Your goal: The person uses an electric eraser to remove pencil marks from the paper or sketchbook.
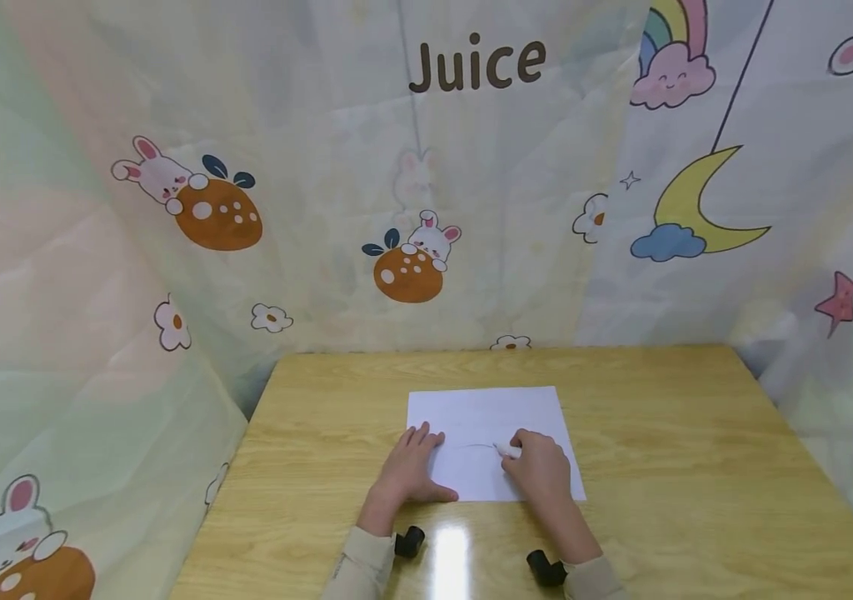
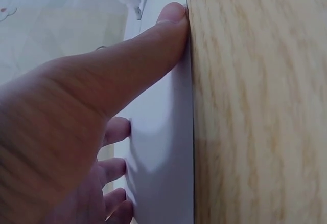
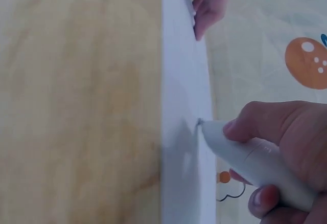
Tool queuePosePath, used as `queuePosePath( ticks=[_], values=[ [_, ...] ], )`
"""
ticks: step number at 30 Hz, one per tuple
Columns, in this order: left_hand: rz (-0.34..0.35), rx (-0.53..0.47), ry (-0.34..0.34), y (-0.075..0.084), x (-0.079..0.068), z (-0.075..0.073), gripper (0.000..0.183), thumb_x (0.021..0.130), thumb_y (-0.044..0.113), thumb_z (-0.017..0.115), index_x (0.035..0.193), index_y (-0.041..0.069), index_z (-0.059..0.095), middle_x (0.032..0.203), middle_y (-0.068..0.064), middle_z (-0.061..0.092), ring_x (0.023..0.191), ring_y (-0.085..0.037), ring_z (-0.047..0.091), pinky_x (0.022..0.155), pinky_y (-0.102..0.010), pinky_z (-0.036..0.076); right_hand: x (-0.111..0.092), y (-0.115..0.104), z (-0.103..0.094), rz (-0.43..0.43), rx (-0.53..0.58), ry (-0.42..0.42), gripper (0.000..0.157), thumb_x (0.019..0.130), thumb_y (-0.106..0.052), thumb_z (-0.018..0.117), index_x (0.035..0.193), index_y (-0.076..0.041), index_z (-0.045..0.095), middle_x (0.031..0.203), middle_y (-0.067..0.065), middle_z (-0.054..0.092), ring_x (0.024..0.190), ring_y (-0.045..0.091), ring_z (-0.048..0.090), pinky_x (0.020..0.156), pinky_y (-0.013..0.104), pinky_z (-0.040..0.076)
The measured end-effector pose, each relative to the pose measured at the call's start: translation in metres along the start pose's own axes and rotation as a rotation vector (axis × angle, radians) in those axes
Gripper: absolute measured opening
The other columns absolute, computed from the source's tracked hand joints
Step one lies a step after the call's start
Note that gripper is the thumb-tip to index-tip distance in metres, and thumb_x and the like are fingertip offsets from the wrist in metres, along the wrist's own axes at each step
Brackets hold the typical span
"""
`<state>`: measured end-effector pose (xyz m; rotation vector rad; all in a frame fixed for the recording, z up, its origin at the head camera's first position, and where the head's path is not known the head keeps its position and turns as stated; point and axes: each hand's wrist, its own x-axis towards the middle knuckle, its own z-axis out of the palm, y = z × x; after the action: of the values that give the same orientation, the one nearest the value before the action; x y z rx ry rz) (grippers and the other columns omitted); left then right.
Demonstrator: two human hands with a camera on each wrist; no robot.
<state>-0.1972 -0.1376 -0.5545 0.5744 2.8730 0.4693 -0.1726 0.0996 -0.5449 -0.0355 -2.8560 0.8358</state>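
Drawing under way: right hand (image 1: pixel 542 467) pinches white pen (image 1: pixel 509 451), tip on paper (image 1: pixel 486 408); left hand (image 1: pixel 413 462) flat, fingers straight, pinning sheet. Next stroke likely needs paper steady.

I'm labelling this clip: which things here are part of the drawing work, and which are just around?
In use:
left hand, pressing flat on the paper
right hand, gripping the pen
pen, tip on the paper
paper, with a faint line

Just around:
table
printed curtain
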Motion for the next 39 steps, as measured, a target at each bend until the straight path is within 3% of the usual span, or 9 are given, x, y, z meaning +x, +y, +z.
queuePosePath(
  ticks=[6, 11, 15, 21, 35, 39],
  values=[
    [0.002, 0.013, -0.004, -0.003, 0.001, 0.004, 0.102, 0.062, 0.065, 0.082, 0.143, 0.013, 0.048, 0.153, -0.018, 0.032, 0.138, -0.041, 0.029, 0.11, -0.051, 0.03, 0.002, -0.003, -0.002, 0.027, -0.004, -0.047, 0.015, 0.07, -0.013, 0.077, 0.081, -0.006, 0.069, 0.07, 0.004, 0.065, 0.052, 0.016, 0.051, 0.043, 0.033, 0.044],
    [-0.01, 0.008, 0.015, -0.002, 0.003, 0.001, 0.101, 0.061, 0.063, 0.083, 0.143, 0.013, 0.048, 0.153, -0.018, 0.032, 0.139, -0.04, 0.028, 0.11, -0.051, 0.03, 0.007, -0.008, -0.002, 0.007, -0.002, -0.018, 0.016, 0.071, -0.012, 0.077, 0.083, -0.005, 0.069, 0.071, 0.004, 0.065, 0.053, 0.016, 0.051, 0.046, 0.033, 0.045],
    [-0.022, 0.021, -0.009, -0.001, 0.003, -0.001, 0.101, 0.061, 0.062, 0.083, 0.143, 0.014, 0.048, 0.153, -0.017, 0.032, 0.139, -0.04, 0.028, 0.111, -0.05, 0.029, 0.005, -0.011, -0.003, 0.022, -0.009, -0.052, 0.015, 0.07, -0.011, 0.077, 0.081, -0.005, 0.068, 0.067, 0.004, 0.063, 0.05, 0.017, 0.048, 0.041, 0.033, 0.042],
    [-0.013, 0.026, -0.006, 0.0, 0.004, -0.002, 0.1, 0.064, 0.062, 0.082, 0.144, 0.014, 0.047, 0.154, -0.016, 0.032, 0.14, -0.039, 0.027, 0.111, -0.049, 0.029, 0.007, -0.012, 0.001, -0.011, -0.029, 0.003, 0.015, 0.07, -0.012, 0.077, 0.081, -0.005, 0.069, 0.071, 0.006, 0.065, 0.052, 0.017, 0.052, 0.043, 0.036, 0.045],
    [-0.027, 0.013, -0.016, -0.001, 0.0, -0.003, 0.101, 0.063, 0.064, 0.081, 0.143, 0.013, 0.047, 0.154, -0.017, 0.031, 0.14, -0.04, 0.027, 0.11, -0.05, 0.03, 0.001, -0.019, 0.001, -0.006, -0.046, -0.033, 0.014, 0.071, -0.01, 0.077, 0.081, -0.004, 0.069, 0.073, 0.006, 0.066, 0.051, 0.018, 0.053, 0.043, 0.036, 0.046],
    [-0.01, 0.017, -0.003, -0.001, 0.0, -0.001, 0.101, 0.063, 0.064, 0.081, 0.143, 0.013, 0.047, 0.153, -0.018, 0.031, 0.139, -0.041, 0.027, 0.11, -0.05, 0.03, 0.003, -0.018, 0.001, -0.025, -0.043, 0.003, 0.014, 0.07, -0.009, 0.078, 0.081, -0.004, 0.069, 0.072, 0.007, 0.066, 0.052, 0.019, 0.054, 0.044, 0.037, 0.047]
  ],
)
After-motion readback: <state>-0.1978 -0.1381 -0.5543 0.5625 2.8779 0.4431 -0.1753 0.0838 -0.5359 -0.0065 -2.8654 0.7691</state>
